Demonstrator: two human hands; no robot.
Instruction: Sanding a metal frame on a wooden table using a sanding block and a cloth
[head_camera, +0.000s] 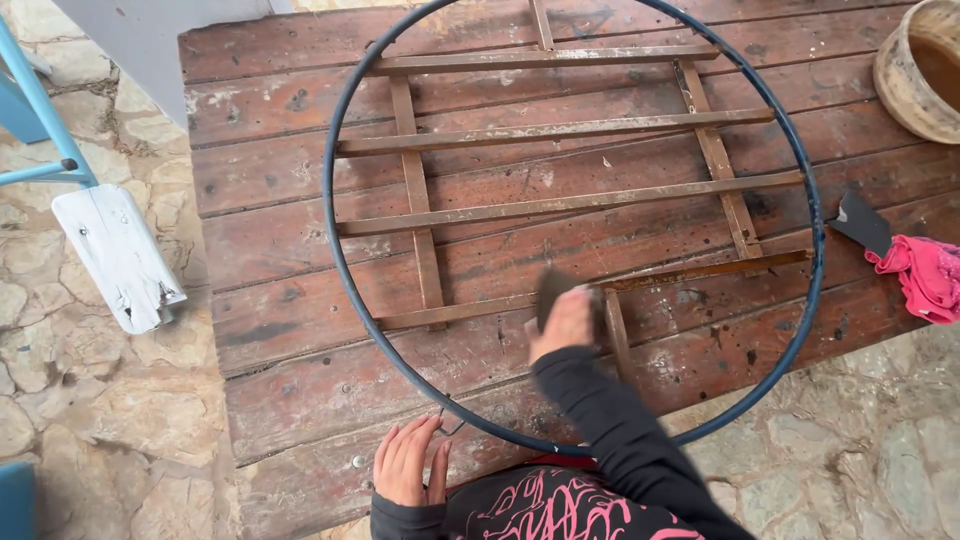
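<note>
Outdoors, one weathered wooden table (300, 240) of reddish planks fills most of the view, standing on pale stone paving (60, 380). Lying flat on it is one large dark metal hoop (330, 230), with one grid of rusty flat metal bars (560, 205) inside it; roughly five bars run crosswise and about four shorter ones run the other way, though the top ones are cut off by the frame. The hoop and grid look rigid, thin and fairly light for their span; the rusty surface seems rough, so the smooth hoop rim appears the best place to grip.

One white painted board (115, 255) leans from a blue frame (35, 120) at the left. One round, pale bucket (915, 70) sits at the table's far right corner. One pink cloth (925, 275) lies at the right edge, with one small dark flat piece (860, 222) just beside it.

The person's right hand (562, 322), in a black sleeve, presses a small dark pad (553, 290), likely abrasive, on a lower bar; the fingers are curled over it, blurred. The left hand (408, 465) rests flat on the table's near edge, fingers straight and close together, holding nothing, just outside the hoop.
</note>
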